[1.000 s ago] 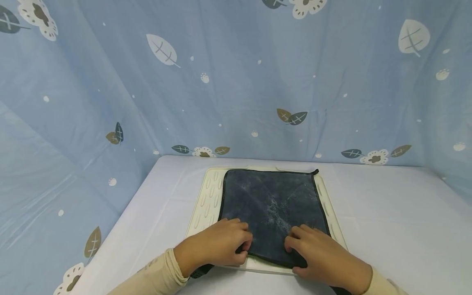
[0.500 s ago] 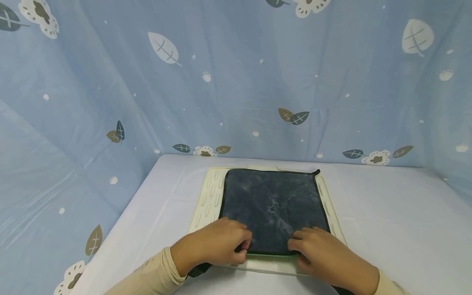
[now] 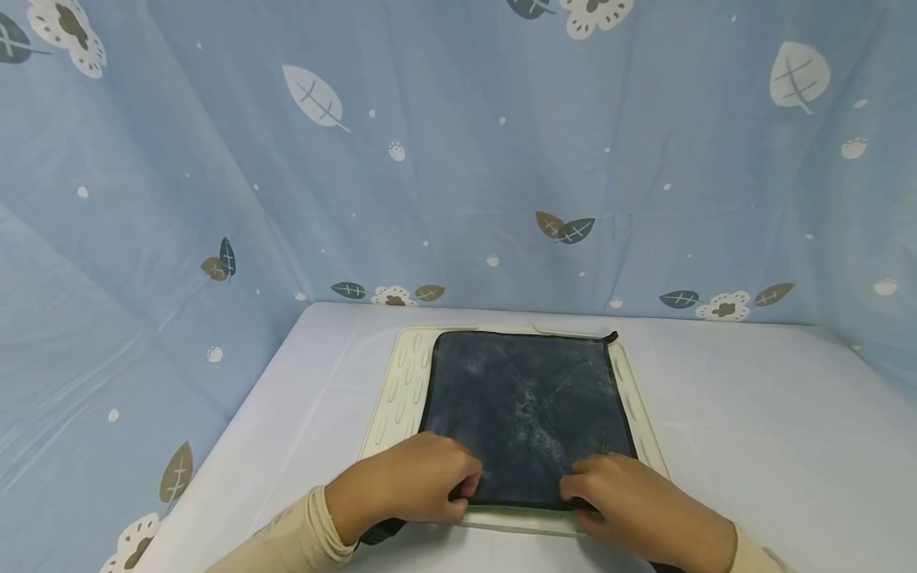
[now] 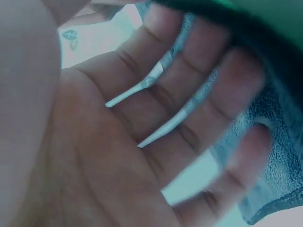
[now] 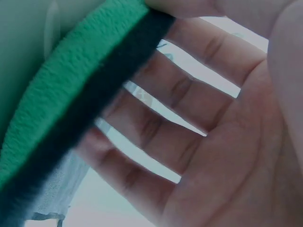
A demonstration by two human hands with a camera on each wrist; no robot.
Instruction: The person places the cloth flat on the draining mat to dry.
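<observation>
A dark blue-grey cloth (image 3: 526, 406) with black edging and a fuzzy green underside (image 5: 71, 90) is spread over a cream board (image 3: 401, 390) with oval dimples. At the cloth's near left corner, my left hand (image 3: 408, 481) grips the edge, its fingers curled. My right hand (image 3: 637, 505) pinches the near right part of that edge; in the right wrist view the thumb and index finger meet at the black border. The left wrist view has the left fingers reaching behind the border, with the thumb's grip mostly out of frame.
The board lies on a white-covered table (image 3: 752, 414). A blue curtain (image 3: 458, 159) printed with leaves and flowers hangs behind the table and along both sides. The cloth's far right corner carries a small black loop (image 3: 611, 337).
The right fingers have curled in on the cloth's near edge. That edge was drawn up a little half a second ago and now sits nearer to me. The left hand has shifted slightly nearer.
</observation>
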